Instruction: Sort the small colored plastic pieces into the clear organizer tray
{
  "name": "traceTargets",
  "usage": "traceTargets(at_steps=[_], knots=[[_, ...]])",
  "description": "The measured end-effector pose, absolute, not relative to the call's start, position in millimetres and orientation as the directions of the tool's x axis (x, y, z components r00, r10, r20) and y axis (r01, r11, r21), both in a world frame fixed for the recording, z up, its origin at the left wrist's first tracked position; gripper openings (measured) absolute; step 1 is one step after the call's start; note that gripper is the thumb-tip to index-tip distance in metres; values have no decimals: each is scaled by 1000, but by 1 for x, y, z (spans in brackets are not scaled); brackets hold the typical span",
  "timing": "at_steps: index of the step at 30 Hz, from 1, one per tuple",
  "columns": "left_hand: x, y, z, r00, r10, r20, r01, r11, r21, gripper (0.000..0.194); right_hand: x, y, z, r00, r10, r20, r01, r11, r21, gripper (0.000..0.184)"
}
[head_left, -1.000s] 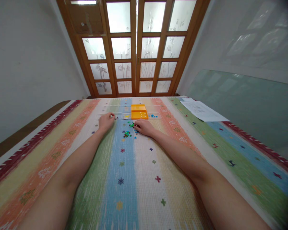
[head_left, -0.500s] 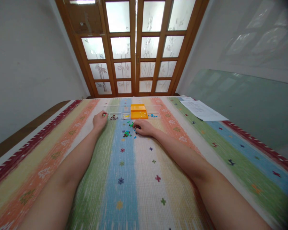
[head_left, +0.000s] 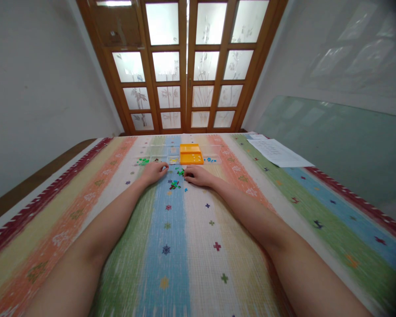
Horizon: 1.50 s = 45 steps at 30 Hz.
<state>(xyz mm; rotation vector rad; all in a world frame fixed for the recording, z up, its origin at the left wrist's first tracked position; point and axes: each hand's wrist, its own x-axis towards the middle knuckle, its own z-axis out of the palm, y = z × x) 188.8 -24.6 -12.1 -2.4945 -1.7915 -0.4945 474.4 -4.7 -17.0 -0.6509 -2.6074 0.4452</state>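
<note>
Both my forearms stretch out over a striped woven cloth (head_left: 171, 246). My left hand (head_left: 154, 171) lies palm down, fingers loosely out toward a small pile of coloured pieces (head_left: 175, 184), and holds nothing that I can see. My right hand (head_left: 198, 175) rests just right of the pile with its fingertips pinched together on small pieces near the pile's top. Beyond the hands stands a clear divided tray (head_left: 158, 157). Its left compartment holds green pieces (head_left: 143, 161) and its right one holds blue pieces (head_left: 211, 160). An orange box (head_left: 191, 154) sits in the tray's middle.
A white sheet of paper (head_left: 277, 152) lies at the far right of the cloth. A large glass pane (head_left: 336, 145) leans along the right wall. Wooden doors with frosted panes (head_left: 185, 66) stand behind the table's far edge.
My left hand moved left to the tray's left compartment, where green pieces now show, then came back right toward the pile. My right hand has stayed by the pile.
</note>
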Motion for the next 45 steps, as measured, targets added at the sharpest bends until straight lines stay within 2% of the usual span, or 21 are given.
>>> traceTargets(at_steps=[8, 15, 23, 28, 33, 40, 45], knots=[[194, -28, -10, 315, 919, 236, 926, -352, 135, 33, 480, -3, -11, -807, 546, 225, 403, 788, -466, 16], [200, -33, -5, 344, 917, 201, 917, -374, 139, 31, 478, -1, -16, -799, 547, 251, 419, 805, -420, 8], [206, -37, -3, 465, 873, 149, 848, -487, 208, 27, 476, 3, -25, -688, 650, 323, 456, 733, -505, 8], [211, -42, 3, 532, 841, 98, 791, -535, 297, 27, 479, 6, -20, -526, 748, 404, 541, 661, -519, 10], [213, -42, 5, 567, 820, 80, 764, -559, 322, 25, 488, 18, -23, -270, 828, 492, 638, 536, -552, 13], [216, -40, -3, 555, 825, 106, 780, -560, 279, 25, 520, 38, -24, 102, 883, 459, 754, 233, -615, 14], [224, -41, -11, 479, 866, 143, 835, -499, 231, 33, 541, 45, -27, 206, 890, 407, 766, 112, -633, 18]])
